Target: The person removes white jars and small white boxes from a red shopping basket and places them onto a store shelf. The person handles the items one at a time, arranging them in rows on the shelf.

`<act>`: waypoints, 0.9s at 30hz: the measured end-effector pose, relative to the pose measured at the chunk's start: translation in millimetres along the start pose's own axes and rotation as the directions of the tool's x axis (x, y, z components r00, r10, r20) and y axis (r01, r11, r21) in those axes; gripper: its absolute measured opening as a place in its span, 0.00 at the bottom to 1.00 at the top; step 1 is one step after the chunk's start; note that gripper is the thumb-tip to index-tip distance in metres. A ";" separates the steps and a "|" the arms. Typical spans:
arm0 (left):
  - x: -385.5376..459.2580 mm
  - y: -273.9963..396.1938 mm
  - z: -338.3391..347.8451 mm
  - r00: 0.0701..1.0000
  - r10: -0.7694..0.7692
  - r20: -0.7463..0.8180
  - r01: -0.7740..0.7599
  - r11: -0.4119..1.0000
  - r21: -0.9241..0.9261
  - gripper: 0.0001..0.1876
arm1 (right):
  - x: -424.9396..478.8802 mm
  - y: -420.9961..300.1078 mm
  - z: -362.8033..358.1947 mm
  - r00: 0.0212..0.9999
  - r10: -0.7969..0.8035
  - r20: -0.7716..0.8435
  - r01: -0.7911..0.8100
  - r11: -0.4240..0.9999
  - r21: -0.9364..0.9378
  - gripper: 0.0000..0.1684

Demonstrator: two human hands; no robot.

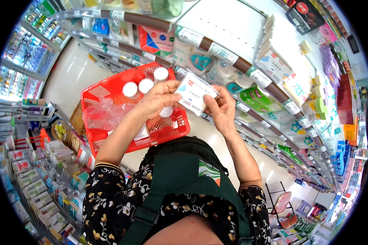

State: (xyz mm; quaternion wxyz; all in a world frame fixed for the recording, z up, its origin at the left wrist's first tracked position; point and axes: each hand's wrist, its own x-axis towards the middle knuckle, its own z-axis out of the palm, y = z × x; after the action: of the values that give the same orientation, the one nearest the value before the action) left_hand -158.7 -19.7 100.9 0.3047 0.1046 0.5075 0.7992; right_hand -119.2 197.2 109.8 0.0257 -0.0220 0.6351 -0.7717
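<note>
Between my two hands I hold a flat white plastic packet point(192, 94) that bears printing and a barcode. My left hand point(161, 97) pinches its left edge between thumb and fingers. On the lower right edge, my right hand point(220, 107) grips it with the thumb on top. Below my left arm is a red plastic shopping basket point(178, 127). Several round containers with white lids point(130, 89) stand in it, one partly hidden by my left hand. A crumpled clear plastic bag point(102, 114) lies at the basket's left side.
Store shelves with price-tag rails point(222, 53) curve across the front and right, holding packaged goods. Similar white packets point(274, 62) stand in a row on the upper shelf. Hanging packaged goods point(46, 199) fill the left side. A folding chair point(280, 202) stands behind at right.
</note>
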 end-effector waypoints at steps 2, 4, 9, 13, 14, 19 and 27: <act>8.1 2.9 7.5 1.000 -0.004 0.017 0.003 0.999 0.038 0.21 | -4.7 -15.0 -7.1 0.999 -0.054 -0.006 0.053 0.996 -0.065 0.15; 13.4 21.6 30.8 0.995 0.092 0.030 -0.095 0.983 0.159 0.20 | -7.5 -32.4 -12.2 0.994 -0.092 -0.052 0.086 0.991 -0.105 0.16; 51.6 58.8 60.4 0.799 0.579 0.159 -0.551 0.602 0.578 0.17 | 16.9 -107.5 -25.3 0.756 -0.635 0.158 0.527 0.447 -0.722 0.19; 90.3 110.3 87.6 0.688 0.708 0.163 -0.576 0.395 0.716 0.18 | 52.7 -155.7 -35.8 0.607 -0.755 0.248 0.567 0.192 -0.801 0.20; 105.3 115.4 86.9 0.648 0.740 0.177 -0.611 0.367 0.702 0.17 | 64.1 -162.9 -40.1 0.591 -0.750 0.297 0.564 0.120 -0.817 0.20; 134.6 113.3 84.8 0.629 0.761 0.161 -0.653 0.405 0.640 0.12 | 75.8 -168.1 -49.4 0.648 -0.714 0.264 0.538 0.184 -0.823 0.19; 103.9 101.6 99.2 0.718 0.661 0.217 -0.665 0.560 0.495 0.14 | 36.4 -157.7 -48.1 0.767 -0.640 0.035 0.478 0.535 -0.696 0.20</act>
State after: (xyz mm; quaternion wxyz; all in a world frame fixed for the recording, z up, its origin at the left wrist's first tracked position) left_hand -232.5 85.6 221.0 -0.0585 0.3712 0.6329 0.6769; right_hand -160.6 272.1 255.4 -0.3058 -0.1455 0.8245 -0.4533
